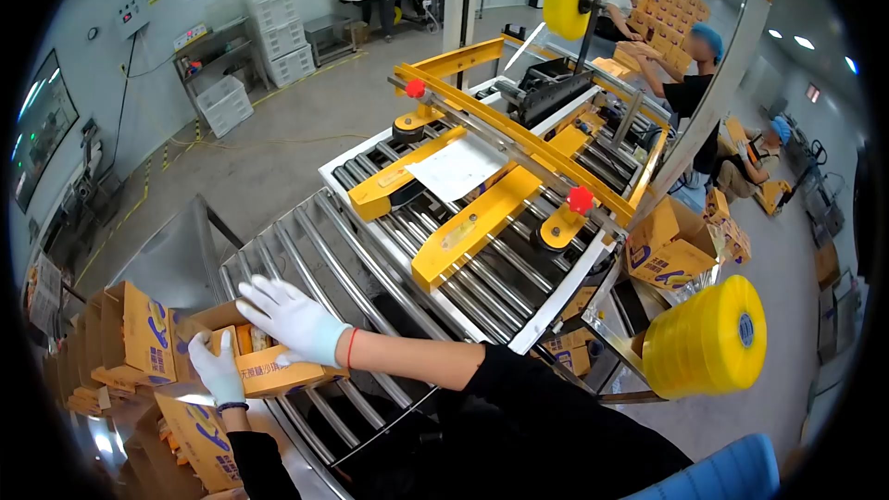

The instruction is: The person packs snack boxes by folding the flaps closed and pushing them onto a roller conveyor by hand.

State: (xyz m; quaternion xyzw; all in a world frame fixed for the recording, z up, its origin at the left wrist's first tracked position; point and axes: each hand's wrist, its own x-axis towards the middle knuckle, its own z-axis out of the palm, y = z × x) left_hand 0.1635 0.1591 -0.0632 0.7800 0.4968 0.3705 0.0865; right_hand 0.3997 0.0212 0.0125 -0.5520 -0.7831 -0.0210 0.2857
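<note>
An open cardboard carton (282, 376) with printed sides lies on the metal rollers at the lower left, yellow-orange packets (252, 339) showing inside. My left hand (217, 368), in a white glove, grips the carton at its left end, the fingers bent around a flap. Over the carton's top, my right hand (294, 318) stretches out flat in a white glove, its fingers spread and the palm close to the packets. Whether that palm touches them I cannot tell. Other open cartons (148, 338) stand just left of my left hand, and another one (199, 440) sits below it.
The roller conveyor (324, 264) curves into a sealing machine with yellow guide bars (477, 233) and a white paper sheet (458, 167). Yellow tape rolls (708, 338) are stacked at right, near an open carton (669, 245). Several co-workers sit farther back beside cartons. A blue chair (718, 474) stands at lower right.
</note>
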